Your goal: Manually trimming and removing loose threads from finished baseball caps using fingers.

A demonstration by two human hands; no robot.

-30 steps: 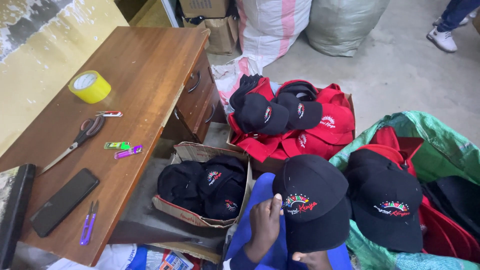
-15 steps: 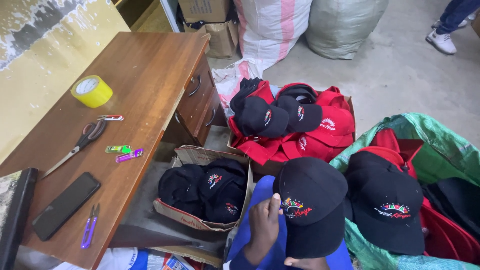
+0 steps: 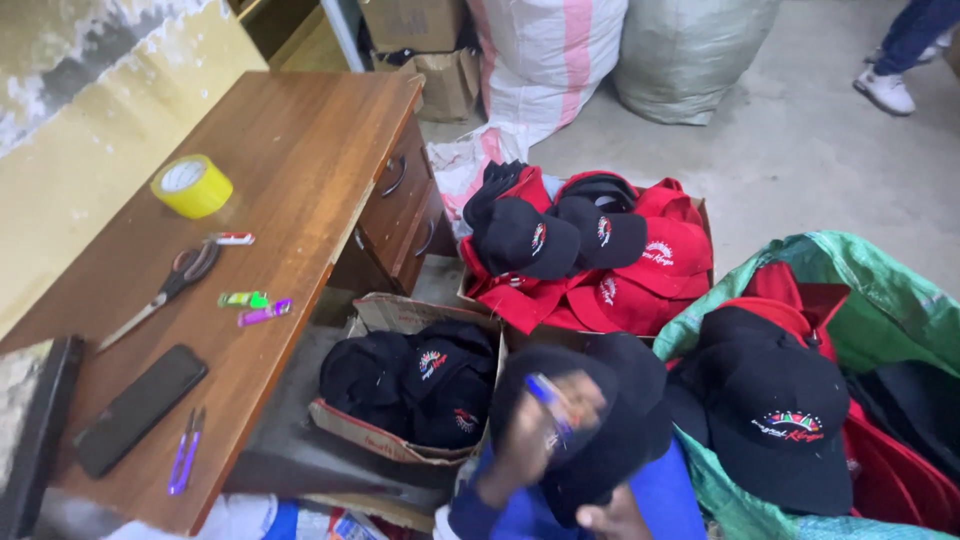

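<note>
Left hand point(image 3: 545, 425), blurred, fingers curled over the crown of a black cap point(image 3: 600, 420) and apparently pinching a small blue tool point(image 3: 545, 395). Right hand point(image 3: 610, 520) grips the cap from beneath, mostly hidden. Cap sits in the lap, beside the cardboard box of black caps point(image 3: 420, 385) below the desk's point(image 3: 300, 180) front edge.

Black cap point(image 3: 610, 440) with embroidered front, blurred, held low in frame, blue pen-like object point(image 3: 548, 395) against it
</note>
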